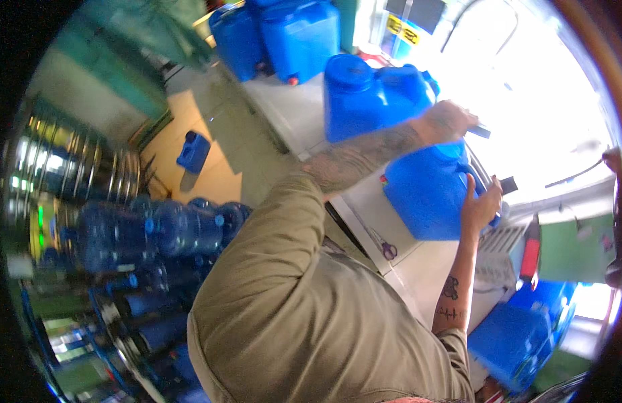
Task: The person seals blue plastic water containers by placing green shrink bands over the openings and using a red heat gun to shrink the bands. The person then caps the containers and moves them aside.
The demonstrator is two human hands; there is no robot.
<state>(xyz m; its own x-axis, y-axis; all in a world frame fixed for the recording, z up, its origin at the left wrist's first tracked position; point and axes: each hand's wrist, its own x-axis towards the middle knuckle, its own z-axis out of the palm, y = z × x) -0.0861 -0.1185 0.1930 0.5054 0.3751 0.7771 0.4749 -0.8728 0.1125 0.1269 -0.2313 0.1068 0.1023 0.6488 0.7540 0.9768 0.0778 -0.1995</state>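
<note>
Translucent blue bottles (183, 225) lie stacked at the left, well apart from the work; a small blue jerrycan (194, 152) stands on the floor, where a careless step back could catch it; on the worktop (344, 201), the rear blue container (354, 111) stands close behind the left forearm, so a wide elbow could knock it; a red tap (383, 179) juts from the front blue container, and a bump might strain it; purple-handled scissors (389, 251) lie near that container's base, and could be pushed along if it slid; the front blue container (425, 201) itself sits on the worktop beneath both arms; the left hand (450, 121) is blurred above it, a dark strip (481, 131) at its fingers, though I cannot tell whether they grip it; the right hand (482, 203) has bent, parted fingers at the container's right side, near a dark block (509, 185), their hold unclear; uneven pressure could tip the container.
</note>
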